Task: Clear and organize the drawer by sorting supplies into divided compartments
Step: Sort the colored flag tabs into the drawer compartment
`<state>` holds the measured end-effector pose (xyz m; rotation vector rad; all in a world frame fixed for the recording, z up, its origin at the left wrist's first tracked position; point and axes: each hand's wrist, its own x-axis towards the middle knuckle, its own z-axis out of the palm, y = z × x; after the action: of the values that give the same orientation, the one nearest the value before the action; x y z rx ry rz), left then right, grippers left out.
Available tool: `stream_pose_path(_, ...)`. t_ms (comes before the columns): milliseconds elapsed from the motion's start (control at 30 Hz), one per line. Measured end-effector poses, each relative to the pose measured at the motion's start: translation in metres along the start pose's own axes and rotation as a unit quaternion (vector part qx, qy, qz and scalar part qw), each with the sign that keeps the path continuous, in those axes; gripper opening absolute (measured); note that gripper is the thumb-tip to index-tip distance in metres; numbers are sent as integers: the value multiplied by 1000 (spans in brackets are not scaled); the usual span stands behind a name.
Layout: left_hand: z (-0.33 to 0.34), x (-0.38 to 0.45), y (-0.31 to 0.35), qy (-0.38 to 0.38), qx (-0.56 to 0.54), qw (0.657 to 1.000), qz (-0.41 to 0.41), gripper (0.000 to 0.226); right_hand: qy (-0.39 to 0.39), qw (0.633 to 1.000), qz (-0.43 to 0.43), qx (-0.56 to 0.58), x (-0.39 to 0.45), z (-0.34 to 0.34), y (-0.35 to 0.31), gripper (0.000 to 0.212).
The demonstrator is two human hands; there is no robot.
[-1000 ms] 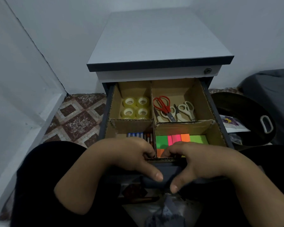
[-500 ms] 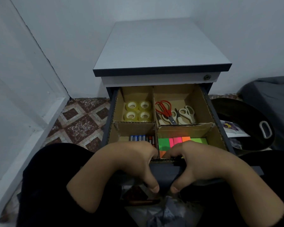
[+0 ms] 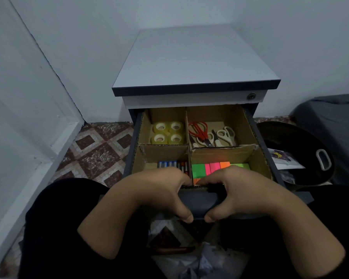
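The cabinet's top drawer [image 3: 197, 200] stands open, lined with a cardboard divider [image 3: 188, 146] of several compartments. Tape rolls [image 3: 168, 132] fill the back left one, scissors [image 3: 211, 133] the back right, batteries [image 3: 172, 164] the front left, and neon sticky notes [image 3: 212, 169] the front right. My left hand [image 3: 159, 190] and my right hand [image 3: 236, 190] both grip the drawer's dark front panel, fingers over its top edge and thumbs down its face. The hands hide the near part of the front compartments.
The grey-topped cabinet [image 3: 193, 63] stands against a white wall. A dark round tub [image 3: 302, 154] with a white handle and papers inside sits on the floor at the right, beside a grey cushion [image 3: 334, 115]. Patterned tiles [image 3: 97, 150] lie at the left. Crumpled plastic [image 3: 195, 264] lies below the drawer.
The drawer has slid in a little under both hands, and my thumbs have moved further down its front panel. The view has tilted down slightly.
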<state>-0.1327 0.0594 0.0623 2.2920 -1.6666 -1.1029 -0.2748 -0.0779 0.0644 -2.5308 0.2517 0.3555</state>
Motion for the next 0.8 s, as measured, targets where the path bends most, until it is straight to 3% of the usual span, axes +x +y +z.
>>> stream_pose_path(233,-8,6,-9,75,-24,997,12,42,97,995,-2,-38,6,-3,5,67)
stream_pose_path(467,-12,18,-17,211,14,977,23,38,268,957,-5,-108,29,5,12,52)
stream_pose_path(633,-10,34,-25,344,20,938,34,46,415,905,-15,-95,51,23,15,32)
stream_pose_path(800,0,49,-30,492,139,858,46,29,461,882,-1,-97,69,26,15,21)
